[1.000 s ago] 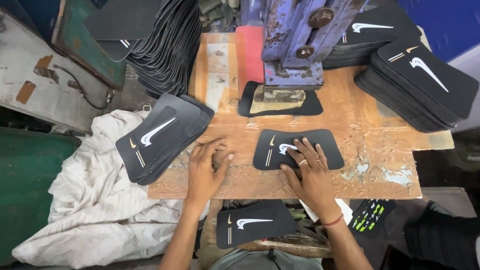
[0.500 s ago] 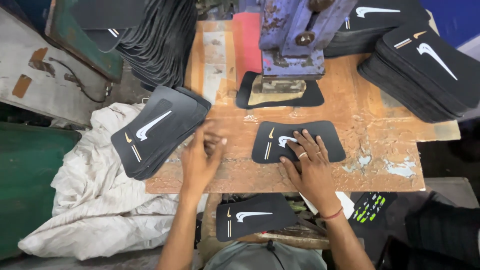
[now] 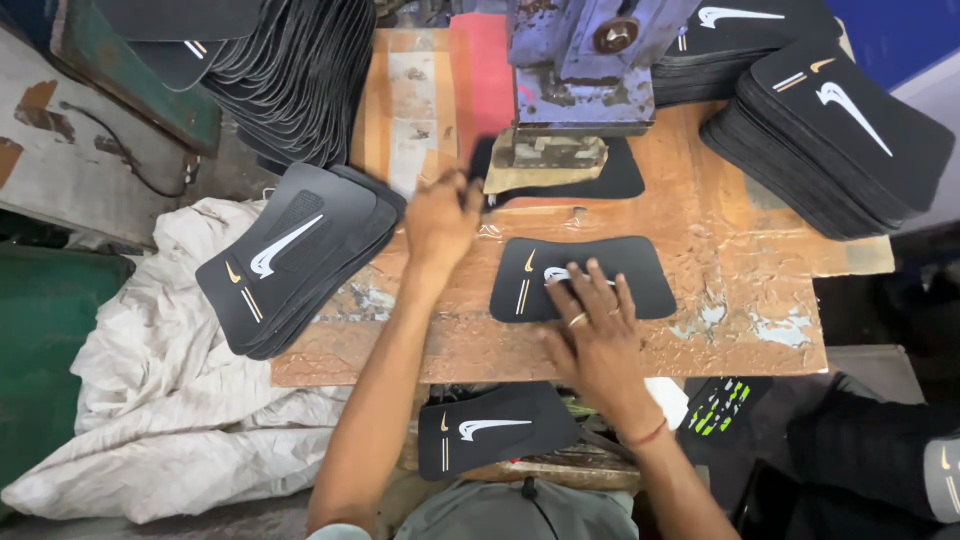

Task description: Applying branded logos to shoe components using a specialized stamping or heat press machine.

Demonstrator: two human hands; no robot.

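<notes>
two hands point(image 3: 440, 215) point(image 3: 590, 330) work: right flat, fingers spread, pinning the black panel point(image 3: 585, 278); left, loosely curled, empty, reaches the piece under the press point(image 3: 585, 80). keep fingers clear.

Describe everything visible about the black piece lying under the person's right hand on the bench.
The black piece is a flat, curved-edged panel, seemingly thin foam or rubber, with a white curved mark and thin gold lines printed near its left end. It lies flat on the worn orange bench top, just in front of the blue press. The right hand rests on its lower middle, fingers spread; the left hand is clear of it.
</notes>
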